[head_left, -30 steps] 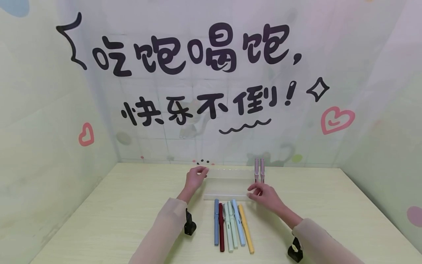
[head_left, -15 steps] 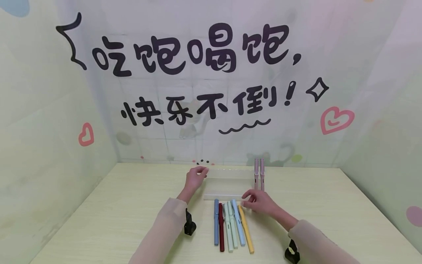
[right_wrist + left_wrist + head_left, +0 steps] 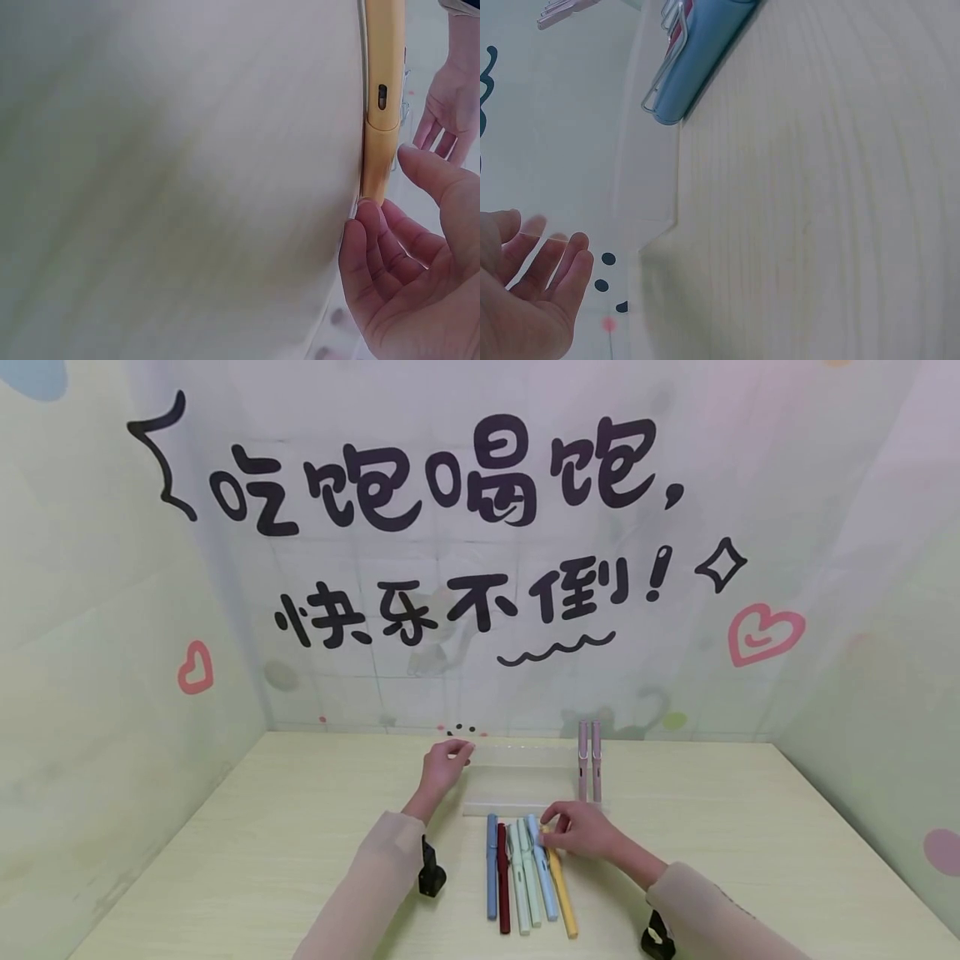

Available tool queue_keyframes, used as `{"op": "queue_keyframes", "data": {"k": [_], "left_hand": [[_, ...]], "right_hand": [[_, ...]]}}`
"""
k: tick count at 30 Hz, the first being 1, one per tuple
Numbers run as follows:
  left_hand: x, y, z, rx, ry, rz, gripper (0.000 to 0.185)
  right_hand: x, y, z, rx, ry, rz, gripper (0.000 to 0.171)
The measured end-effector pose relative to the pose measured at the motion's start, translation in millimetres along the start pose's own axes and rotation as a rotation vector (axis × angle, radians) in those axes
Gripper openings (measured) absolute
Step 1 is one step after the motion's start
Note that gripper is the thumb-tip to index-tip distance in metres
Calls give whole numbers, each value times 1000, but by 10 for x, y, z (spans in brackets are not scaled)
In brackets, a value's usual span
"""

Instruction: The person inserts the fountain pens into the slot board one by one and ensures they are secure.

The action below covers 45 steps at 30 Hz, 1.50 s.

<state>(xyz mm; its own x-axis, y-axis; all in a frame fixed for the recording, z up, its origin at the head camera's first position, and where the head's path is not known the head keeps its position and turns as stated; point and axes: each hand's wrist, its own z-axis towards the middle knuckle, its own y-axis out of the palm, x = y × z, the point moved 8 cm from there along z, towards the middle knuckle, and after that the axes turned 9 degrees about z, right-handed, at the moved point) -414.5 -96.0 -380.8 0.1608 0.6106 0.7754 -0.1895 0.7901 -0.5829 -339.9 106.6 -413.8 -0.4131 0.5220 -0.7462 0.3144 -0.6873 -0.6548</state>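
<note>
The person's right hand (image 3: 581,831) is down at the top end of the yellow plastic pen (image 3: 560,893), the rightmost one in a little row lying flat on the pale wooden table (image 3: 750,827). From the right wrist view the fingertips (image 3: 365,217) sit right at the tip of that yellow pen (image 3: 381,97), loosely curled, thumb apart from them. Touching or a hair off, I honestly can't tell, but it isn't gripping the pen.

The row, left to right: a blue pen (image 3: 492,864), a dark red pen (image 3: 503,877), a mint green pen (image 3: 517,881), another pale green one (image 3: 530,872), a light blue pen (image 3: 542,868), then the yellow one. All lie side by side, pointing away from the person.

Just behind them sits a clear frosted plastic pen stand (image 3: 517,777), a low wide thing. The left hand (image 3: 444,766) is at its left top corner, fingers relaxed and mostly straight, resting against the edge rather than clamped around it. Two pink pens (image 3: 589,760) stand upright at the stand's right end, right next to each other.

Backdrop is a pastel wall with big black lettering (image 3: 442,472) and pink hearts (image 3: 765,633).
</note>
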Motion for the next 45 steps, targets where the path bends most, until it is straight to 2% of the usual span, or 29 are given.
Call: {"op": "queue_keyframes", "data": {"k": [5,17,27,37,45], "left_hand": [[-15,7,-4,4,-8,12,25],[-9,0,-15,8,6,10,24],[-33,19,0,6,-15,18,25],[-23,13,5,8,-4,11,25],[-28,13,9,5,-12,4,25]], "right_hand": [[-33,23,1,-12,-25,-26,24],[-66,25,-22,-50,-74,-12,21],[-53,19,-24,-98,-70,5,17],[-86,-10,-4,-53,-131,-109,11],[-65,-4,11,-38,-96,-162,8]]}}
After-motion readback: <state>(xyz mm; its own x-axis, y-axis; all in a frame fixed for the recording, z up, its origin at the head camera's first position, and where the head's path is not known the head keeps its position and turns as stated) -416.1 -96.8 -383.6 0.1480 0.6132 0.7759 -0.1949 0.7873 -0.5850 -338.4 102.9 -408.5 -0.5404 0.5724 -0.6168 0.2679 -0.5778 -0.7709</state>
